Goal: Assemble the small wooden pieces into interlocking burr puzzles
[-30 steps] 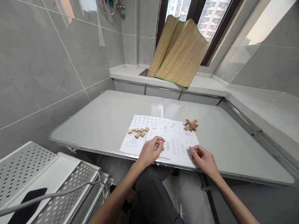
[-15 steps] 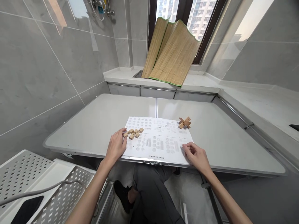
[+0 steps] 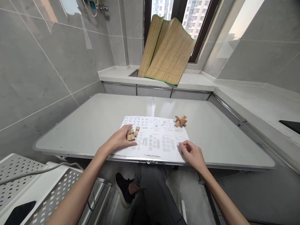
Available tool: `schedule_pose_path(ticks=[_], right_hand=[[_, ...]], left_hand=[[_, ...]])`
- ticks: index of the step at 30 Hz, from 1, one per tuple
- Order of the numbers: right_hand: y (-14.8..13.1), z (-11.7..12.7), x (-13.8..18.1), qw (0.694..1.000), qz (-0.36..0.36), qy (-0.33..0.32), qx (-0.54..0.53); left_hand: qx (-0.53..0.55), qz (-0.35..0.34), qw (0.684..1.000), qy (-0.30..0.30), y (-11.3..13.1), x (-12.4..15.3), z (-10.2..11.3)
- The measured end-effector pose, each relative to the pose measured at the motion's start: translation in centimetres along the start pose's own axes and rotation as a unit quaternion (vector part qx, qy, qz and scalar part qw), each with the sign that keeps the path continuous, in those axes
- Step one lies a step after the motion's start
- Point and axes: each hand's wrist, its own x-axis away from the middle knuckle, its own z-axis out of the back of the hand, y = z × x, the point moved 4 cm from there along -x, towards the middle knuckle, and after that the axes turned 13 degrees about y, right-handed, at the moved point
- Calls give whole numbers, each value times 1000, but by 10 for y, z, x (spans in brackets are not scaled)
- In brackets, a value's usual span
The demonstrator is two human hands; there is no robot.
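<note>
My left hand [image 3: 119, 137] curves around a cluster of small light-wood puzzle blocks [image 3: 131, 136], its thumb in front and its fingers behind. Thumb and fingers are apart, and the palm side is against the blocks. They lie on a white printed sheet [image 3: 150, 151] covered in small grey diagrams. My right hand [image 3: 192, 153] rests at the sheet's right edge, its fingers loosely curled in and nothing visible in them. Farther back, near the sheet's upper right corner, sits an interlocking wooden burr puzzle [image 3: 180, 121] in a darker wood.
The sheet lies across the front middle of a pale folding table [image 3: 222, 134] with a centre seam. At lower left stands a white perforated rack [image 3: 18, 172] with a black phone [image 3: 20, 212] and a grey cable. A bamboo mat [image 3: 170, 51] leans on the window ledge.
My left hand has moved from the left end of the blocks to wrap around them, and they sit closer together. My right hand keeps its place at the sheet's edge. The view has shifted slightly.
</note>
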Motion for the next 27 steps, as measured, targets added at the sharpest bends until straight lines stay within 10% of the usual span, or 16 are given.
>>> schedule_pose_path(ticks=[27], right_hand=[[-4,-2,-2,1000,26,10,-5]], left_hand=[[-29,-24,996,-84,23,-44,-22]])
